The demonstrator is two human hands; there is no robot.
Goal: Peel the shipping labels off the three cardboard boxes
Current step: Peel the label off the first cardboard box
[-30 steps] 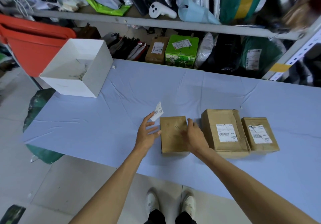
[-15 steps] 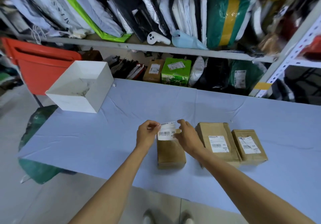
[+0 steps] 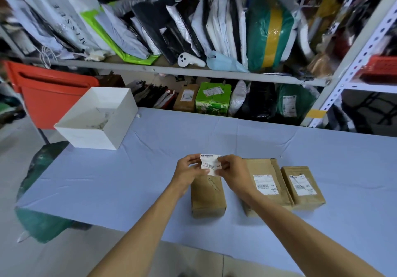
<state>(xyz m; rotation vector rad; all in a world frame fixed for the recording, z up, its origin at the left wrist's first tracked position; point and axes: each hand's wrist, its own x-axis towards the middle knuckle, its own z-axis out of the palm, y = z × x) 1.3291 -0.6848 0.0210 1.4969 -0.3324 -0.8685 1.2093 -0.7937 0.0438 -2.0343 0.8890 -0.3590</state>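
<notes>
Three brown cardboard boxes stand in a row on the pale blue table (image 3: 120,182). The left box (image 3: 208,197) has a bare top. A white label (image 3: 266,183) sticks on the middle box (image 3: 263,170), and another label (image 3: 302,184) on the right box (image 3: 309,199). Above the left box, a peeled white shipping label (image 3: 209,163) with a barcode is pinched by my left hand (image 3: 188,172) at its left edge and my right hand (image 3: 232,172) at its right edge. The label is bent between the fingers.
An open white box (image 3: 117,124) stands at the table's back left. A red bin (image 3: 49,96) is behind it. Shelves with bags, parcels and a white controller (image 3: 190,60) run along the table's far side. A green bag (image 3: 40,223) lies on the floor at left.
A second ago my left hand alone held the label, my right hand resting on the left box. Both hands now grip the label and fold it inward. The view has tilted up.
</notes>
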